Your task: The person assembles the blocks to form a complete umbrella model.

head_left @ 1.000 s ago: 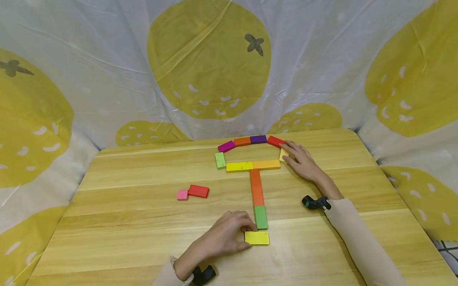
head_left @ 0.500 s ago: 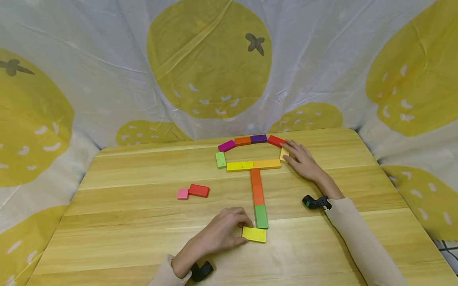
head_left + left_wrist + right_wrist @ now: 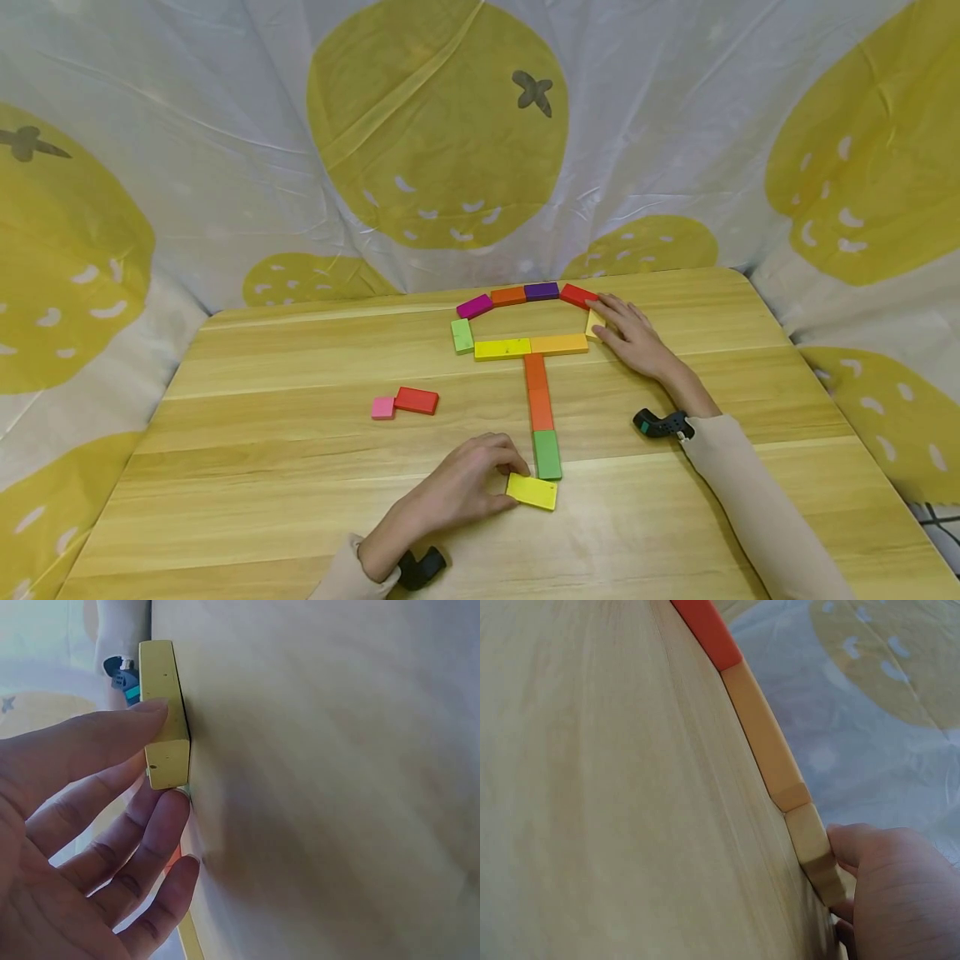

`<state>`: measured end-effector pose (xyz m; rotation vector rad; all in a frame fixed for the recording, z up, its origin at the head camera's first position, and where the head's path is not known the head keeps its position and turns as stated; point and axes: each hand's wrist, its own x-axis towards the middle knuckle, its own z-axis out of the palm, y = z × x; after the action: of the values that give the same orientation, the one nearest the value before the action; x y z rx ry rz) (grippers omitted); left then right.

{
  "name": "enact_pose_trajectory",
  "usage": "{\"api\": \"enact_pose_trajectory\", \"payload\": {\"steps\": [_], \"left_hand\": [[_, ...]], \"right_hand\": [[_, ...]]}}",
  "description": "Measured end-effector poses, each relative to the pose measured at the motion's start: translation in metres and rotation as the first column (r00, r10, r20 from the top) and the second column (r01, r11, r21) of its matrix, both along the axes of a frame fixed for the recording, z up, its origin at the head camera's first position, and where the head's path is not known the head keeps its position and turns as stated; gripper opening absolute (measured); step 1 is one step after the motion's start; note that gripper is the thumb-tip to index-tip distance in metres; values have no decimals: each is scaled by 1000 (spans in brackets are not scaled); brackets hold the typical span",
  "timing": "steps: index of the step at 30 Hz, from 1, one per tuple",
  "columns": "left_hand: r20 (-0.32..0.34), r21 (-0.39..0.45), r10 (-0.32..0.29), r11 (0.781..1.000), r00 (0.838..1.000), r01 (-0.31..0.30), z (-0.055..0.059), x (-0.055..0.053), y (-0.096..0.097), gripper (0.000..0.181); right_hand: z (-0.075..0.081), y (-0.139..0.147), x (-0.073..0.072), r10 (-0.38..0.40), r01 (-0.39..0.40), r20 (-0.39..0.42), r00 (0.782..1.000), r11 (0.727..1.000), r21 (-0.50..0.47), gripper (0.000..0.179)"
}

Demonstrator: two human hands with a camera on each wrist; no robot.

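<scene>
My left hand [image 3: 472,479] pinches a flat yellow block [image 3: 532,492] between thumb and fingers at its left part. That block is tilted slightly in the head view, at the near end of a green block [image 3: 547,455]. Orange-red blocks [image 3: 538,392] continue the column up to a crossbar of a yellow block [image 3: 502,349] and a light-orange block [image 3: 559,344]. With fairly straight, relaxed fingers, my right hand [image 3: 632,337] rests against a pale yellow block [image 3: 595,324], its thumb [image 3: 847,840] at the block. The right fingertips reach the red block [image 3: 578,296] of the arch.
Purple [image 3: 542,292], orange [image 3: 508,297], magenta [image 3: 475,307] and light-green [image 3: 462,336] blocks curve along the table's far edge. A loose red block [image 3: 417,400] touches a small pink block [image 3: 382,407] at left. A fruit-patterned curtain [image 3: 442,125] hangs behind the wooden table [image 3: 262,467].
My left hand has moved slightly up and left with the yellow block, which has turned a little and now sits closer to the green block. The right hand stays where it was.
</scene>
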<state>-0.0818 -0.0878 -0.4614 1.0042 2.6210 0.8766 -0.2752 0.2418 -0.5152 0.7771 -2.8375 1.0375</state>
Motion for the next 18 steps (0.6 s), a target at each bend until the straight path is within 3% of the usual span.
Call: {"api": "enact_pose_trajectory", "payload": {"steps": [8, 18], "left_hand": [[18, 9, 1, 1000, 1000, -1, 1, -1, -1, 28], [92, 43, -8, 999, 996, 4, 2, -3, -5, 29]], "right_hand": [[1, 0, -1, 3, -3, 4, 1000, 1000, 0, 54], [0, 0, -1, -1, 1, 0, 1000, 1000, 4, 54]]}}
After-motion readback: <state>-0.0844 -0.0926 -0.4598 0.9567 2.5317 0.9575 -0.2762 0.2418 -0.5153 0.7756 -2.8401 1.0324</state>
